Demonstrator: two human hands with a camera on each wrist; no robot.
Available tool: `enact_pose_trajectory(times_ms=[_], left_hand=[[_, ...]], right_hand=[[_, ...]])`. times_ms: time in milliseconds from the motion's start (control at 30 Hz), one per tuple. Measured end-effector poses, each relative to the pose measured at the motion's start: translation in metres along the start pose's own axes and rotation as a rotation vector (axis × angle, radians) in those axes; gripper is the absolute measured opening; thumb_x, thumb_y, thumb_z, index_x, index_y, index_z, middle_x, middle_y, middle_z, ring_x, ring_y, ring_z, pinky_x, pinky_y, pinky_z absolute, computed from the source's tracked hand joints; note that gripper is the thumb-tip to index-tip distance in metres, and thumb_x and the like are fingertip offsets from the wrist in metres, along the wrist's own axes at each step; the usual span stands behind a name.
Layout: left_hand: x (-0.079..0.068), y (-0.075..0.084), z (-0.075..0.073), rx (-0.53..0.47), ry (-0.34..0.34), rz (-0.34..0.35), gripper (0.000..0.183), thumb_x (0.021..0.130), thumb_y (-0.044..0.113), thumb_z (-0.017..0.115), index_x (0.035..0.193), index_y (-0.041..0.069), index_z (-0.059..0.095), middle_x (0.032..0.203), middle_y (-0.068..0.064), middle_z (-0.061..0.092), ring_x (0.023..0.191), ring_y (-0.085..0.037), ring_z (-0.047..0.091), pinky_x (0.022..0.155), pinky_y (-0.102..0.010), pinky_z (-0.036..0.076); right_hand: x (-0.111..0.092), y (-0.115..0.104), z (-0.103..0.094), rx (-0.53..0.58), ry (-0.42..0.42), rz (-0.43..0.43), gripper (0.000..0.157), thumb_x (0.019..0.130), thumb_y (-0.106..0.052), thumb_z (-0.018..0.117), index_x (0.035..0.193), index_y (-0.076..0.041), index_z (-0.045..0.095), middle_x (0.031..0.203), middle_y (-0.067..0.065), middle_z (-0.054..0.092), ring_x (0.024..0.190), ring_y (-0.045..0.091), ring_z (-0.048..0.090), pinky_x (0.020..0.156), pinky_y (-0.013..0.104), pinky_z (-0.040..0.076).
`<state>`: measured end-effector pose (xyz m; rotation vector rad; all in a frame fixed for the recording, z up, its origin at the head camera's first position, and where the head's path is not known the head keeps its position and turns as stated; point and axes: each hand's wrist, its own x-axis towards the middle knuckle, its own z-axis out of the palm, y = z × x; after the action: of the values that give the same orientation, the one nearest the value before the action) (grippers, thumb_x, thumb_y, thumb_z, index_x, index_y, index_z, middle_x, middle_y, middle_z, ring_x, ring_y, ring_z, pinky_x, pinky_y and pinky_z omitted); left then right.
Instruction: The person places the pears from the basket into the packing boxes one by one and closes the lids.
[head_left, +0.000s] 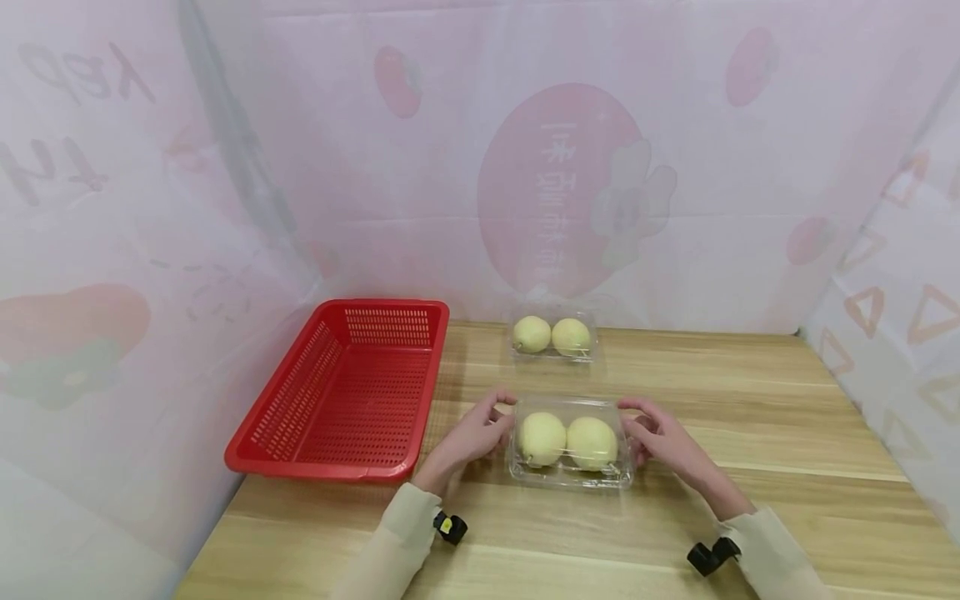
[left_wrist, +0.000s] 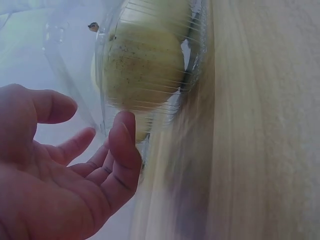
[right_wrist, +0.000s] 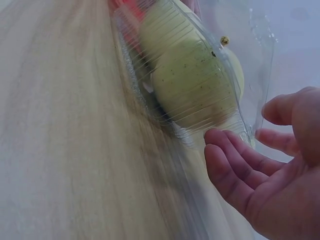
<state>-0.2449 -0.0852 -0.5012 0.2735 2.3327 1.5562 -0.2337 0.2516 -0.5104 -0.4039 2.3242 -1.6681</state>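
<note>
Two pale yellow pears (head_left: 543, 439) sit side by side in a clear plastic box (head_left: 566, 479) on the table, between the hands. At the box's left end is my left hand (head_left: 476, 429), its fingers loosely bent and fingertips right at the ribbed wall; the thumb (left_wrist: 55, 106) stands apart from it. My right hand (head_left: 663, 442) mirrors this at the right end, with fingertips (right_wrist: 215, 137) close against the plastic and its thumb off the wall. Neither hand wraps round the box. A pear (left_wrist: 142, 70) shows through the wall in the left wrist view.
Behind, near the wall cloth, stands a second clear box (head_left: 551, 357) holding two pears. To the left lies a red slatted plastic basket (head_left: 330, 468) with raised sides. Printed cloth (head_left: 420, 183) encloses the wooden table (head_left: 750, 417) at the back and sides.
</note>
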Motion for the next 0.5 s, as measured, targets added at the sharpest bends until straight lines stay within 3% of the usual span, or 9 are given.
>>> enact_pose_trajectory(times_ms=[333,500], left_hand=[[-0.021,0.006,-0.005,0.135,-0.141,0.017,0.061,0.097,0.023,0.054,0.152,0.02,0.029,0.096,-0.009,0.062,0.07,-0.032,0.064,0.059,-0.042,0.055],[-0.027,0.006,-0.006,0.222,-0.18,0.047,0.067,0.097,0.027,0.056,0.155,0.019,0.024,0.096,-0.005,0.064,0.075,-0.028,0.065,0.059,-0.035,0.053]], right_hand=[[-0.012,-0.005,0.002,-0.101,-0.023,-0.023,0.051,0.101,-0.019,0.055,0.145,-0.003,0.036,0.082,0.012,0.06,0.065,0.02,0.061,0.057,0.036,0.055],[-0.016,-0.007,0.003,-0.118,-0.049,-0.036,0.052,0.1,-0.017,0.055,0.146,-0.002,0.035,0.085,0.014,0.063,0.065,0.016,0.06,0.056,0.035,0.054]])
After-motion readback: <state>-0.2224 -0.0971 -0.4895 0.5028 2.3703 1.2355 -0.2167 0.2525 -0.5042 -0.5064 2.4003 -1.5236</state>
